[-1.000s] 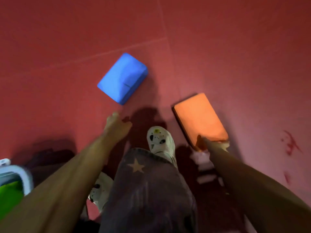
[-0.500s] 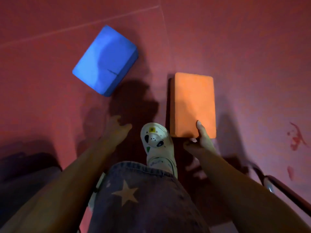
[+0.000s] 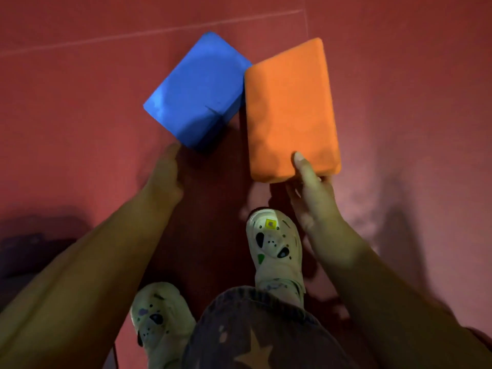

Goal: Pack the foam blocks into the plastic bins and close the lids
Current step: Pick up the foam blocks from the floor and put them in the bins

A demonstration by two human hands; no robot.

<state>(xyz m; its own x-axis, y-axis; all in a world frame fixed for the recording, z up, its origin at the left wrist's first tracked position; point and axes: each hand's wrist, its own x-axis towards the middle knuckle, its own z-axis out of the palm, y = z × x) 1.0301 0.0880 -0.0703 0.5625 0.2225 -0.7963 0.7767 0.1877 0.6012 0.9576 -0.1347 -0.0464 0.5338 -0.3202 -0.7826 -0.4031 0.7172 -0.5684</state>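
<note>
Head view: right hand (image 3: pixel 310 191) grips the near end of the orange block (image 3: pixel 290 107), thumb on top, the blue block (image 3: pixel 198 93) lying on the red floor (image 3: pixel 80 102) just left of the orange one, left hand (image 3: pixel 165 174) reaching its near corner, fingers extended.

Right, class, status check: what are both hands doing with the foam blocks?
Right hand grips orange foam block, thumb on top. Left hand open, fingers at blue foam block, contact unclear. No bin in view.
</note>
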